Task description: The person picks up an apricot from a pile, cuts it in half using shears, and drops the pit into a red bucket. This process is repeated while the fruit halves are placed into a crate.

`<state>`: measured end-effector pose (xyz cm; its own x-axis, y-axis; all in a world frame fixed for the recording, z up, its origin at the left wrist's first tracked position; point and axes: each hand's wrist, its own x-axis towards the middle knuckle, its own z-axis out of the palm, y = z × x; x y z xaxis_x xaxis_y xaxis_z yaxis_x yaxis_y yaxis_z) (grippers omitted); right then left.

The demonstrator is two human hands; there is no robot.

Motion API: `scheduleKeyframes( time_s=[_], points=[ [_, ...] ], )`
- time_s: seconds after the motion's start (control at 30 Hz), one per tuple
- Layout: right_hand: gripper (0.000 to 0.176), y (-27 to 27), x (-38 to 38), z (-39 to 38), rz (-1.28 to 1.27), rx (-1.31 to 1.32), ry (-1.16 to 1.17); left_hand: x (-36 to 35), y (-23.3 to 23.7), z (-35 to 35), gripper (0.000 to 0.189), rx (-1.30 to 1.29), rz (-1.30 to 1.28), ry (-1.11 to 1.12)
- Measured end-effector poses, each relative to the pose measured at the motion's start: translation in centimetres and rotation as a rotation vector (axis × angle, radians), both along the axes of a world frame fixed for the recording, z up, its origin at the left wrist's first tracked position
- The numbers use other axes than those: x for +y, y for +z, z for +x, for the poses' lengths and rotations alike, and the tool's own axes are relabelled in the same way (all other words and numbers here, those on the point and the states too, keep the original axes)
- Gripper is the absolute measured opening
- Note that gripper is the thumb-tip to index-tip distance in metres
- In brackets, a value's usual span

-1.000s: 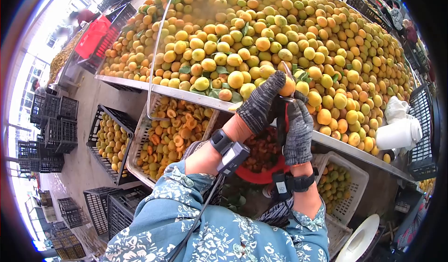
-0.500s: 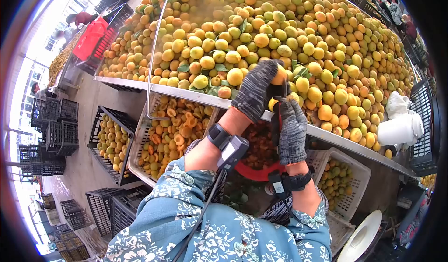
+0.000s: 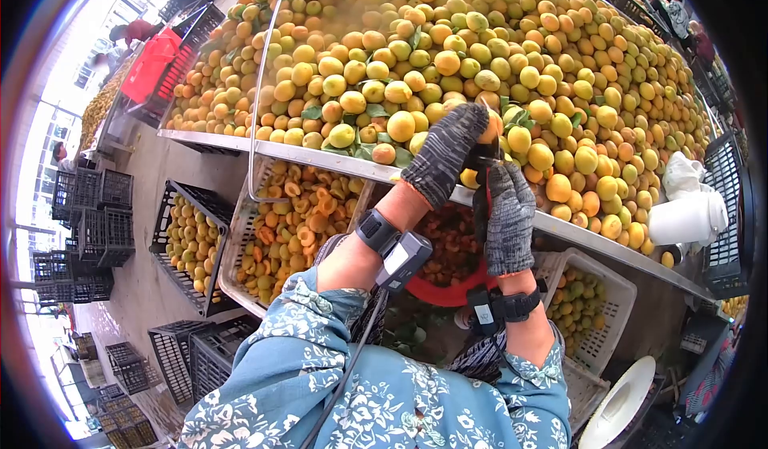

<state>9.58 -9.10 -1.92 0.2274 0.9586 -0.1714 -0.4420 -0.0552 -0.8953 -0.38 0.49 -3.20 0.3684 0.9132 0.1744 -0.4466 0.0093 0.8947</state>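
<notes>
My left hand (image 3: 450, 154), in a dark grey knitted glove, grips an orange-yellow apricot (image 3: 489, 127) above the metal edge of the fruit table (image 3: 320, 161). Just to its right, my right hand (image 3: 510, 217), gloved as well, is closed on a tool with a dark and red handle (image 3: 481, 205). The tool's upper end meets the underside of the apricot; its exact shape is partly hidden. Behind both hands rises a large heap of apricots (image 3: 432, 57) with green leaves. Under them is a red tub (image 3: 448, 290) holding dark reddish pieces.
Left of the tub stands a crate of halved apricots (image 3: 232, 269), with a black crate of whole fruit (image 3: 164, 253) beyond. A pale crate (image 3: 620, 305) is at right, below a white bucket (image 3: 690, 221). A thin metal rod (image 3: 262, 89) crosses the heap's left part.
Both hands have shifted slightly right, with the apricot and the tool. The right hand has turned a little and sits slightly lower against the fruit.
</notes>
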Motion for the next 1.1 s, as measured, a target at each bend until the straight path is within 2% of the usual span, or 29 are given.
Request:
scheduleKeyframes(
  time_s=[0.07, 0.13, 0.2, 0.23, 0.27, 0.3, 0.33, 0.37, 0.43, 0.53, 0.6, 0.63, 0.73, 0.8, 0.83, 0.87, 0.9, 0.93, 1.0, 1.1],
  points=[
    [0.020, -0.1, 0.5, 0.0, 0.077, -0.032, -0.081, -0.6, -0.3, 0.5, 0.023, 0.125, 0.008, -0.001],
    [0.021, 0.5, 0.4, 0.1, 0.022, -0.099, -0.097, -0.8, 0.6, 0.4, 0.023, 0.116, 0.002, -0.011],
    [0.020, 0.0, 0.6, 0.0, 0.216, -0.331, -0.143, -1.6, 2.6, -0.3, 0.022, 0.426, 0.335, 0.101],
    [0.020, -0.1, 0.5, -0.1, 0.214, -0.329, -0.144, -1.1, 2.4, -0.3, 0.024, 0.344, 0.189, 0.005],
    [0.020, 0.0, 0.4, 0.0, 0.130, -0.171, -0.126, -0.9, 2.2, -0.1, 0.024, 0.345, 0.187, 0.006],
    [0.019, 0.0, 0.3, 0.1, 0.045, -0.014, -0.105, -0.7, 2.0, 0.2, 0.024, 0.241, 0.084, 0.007],
    [0.019, -0.2, 0.2, 0.2, 0.043, -0.015, -0.101, -0.5, 1.8, 0.6, 0.024, 0.137, -0.018, 0.010],
    [0.019, -0.6, 0.2, 0.3, 0.040, -0.021, -0.064, -0.3, 1.2, 1.0, 0.022, -0.003, 0.075, 0.067],
    [0.018, -1.1, 0.3, 0.1, 0.036, -0.024, -0.029, 1.0, -0.6, 0.6, 0.021, 0.003, 0.047, 0.053],
    [0.017, -1.3, 0.6, -0.5, 0.042, -0.149, -0.116, 0.5, -0.4, 0.8, 0.021, 0.035, -0.079, 0.095],
    [0.018, -0.7, 0.9, -0.3, 0.057, -0.192, -0.068, 0.1, 0.1, 0.9, 0.022, 0.172, 0.049, 0.094],
    [0.018, -0.8, 1.0, -0.3, 0.056, -0.193, -0.069, 0.2, 0.5, 0.8, 0.023, 0.222, -0.059, 0.099],
    [0.022, -0.9, 1.0, -0.4, 0.067, -0.320, -0.092, -0.7, 1.9, 0.5, 0.020, 0.130, -0.052, 0.065],
    [0.027, -0.7, 0.9, 0.0, 0.131, -0.692, -0.134, -0.6, 1.4, 0.5, 0.021, 0.107, -0.062, 0.048],
    [0.027, -0.5, 0.9, 0.1, 0.131, -0.694, -0.130, -0.5, 1.1, 0.5, 0.021, 0.082, -0.070, 0.032],
    [0.028, -0.2, 0.8, 0.3, 0.091, -0.854, -0.109, -0.2, 0.8, 0.6, 0.021, 0.081, -0.070, 0.035],
    [0.030, -0.1, 0.8, 0.3, 0.049, -1.013, -0.089, -0.1, 0.6, 0.8, 0.023, 0.057, -0.177, 0.061],
    [0.030, -0.2, 0.9, 0.2, 0.049, -1.012, -0.088, 0.0, 0.4, 0.9, 0.027, 0.032, -0.285, 0.087],
    [0.028, -0.4, 1.0, 0.1, 0.087, -1.221, -0.163, -0.1, 0.5, 1.1, 0.026, -0.014, -0.368, 0.071],
    [0.028, 0.1, 1.1, -0.1, 0.055, -1.283, -0.160, -1.1, 2.1, 0.9, 0.025, -0.047, -0.470, 0.066]
  ],
)
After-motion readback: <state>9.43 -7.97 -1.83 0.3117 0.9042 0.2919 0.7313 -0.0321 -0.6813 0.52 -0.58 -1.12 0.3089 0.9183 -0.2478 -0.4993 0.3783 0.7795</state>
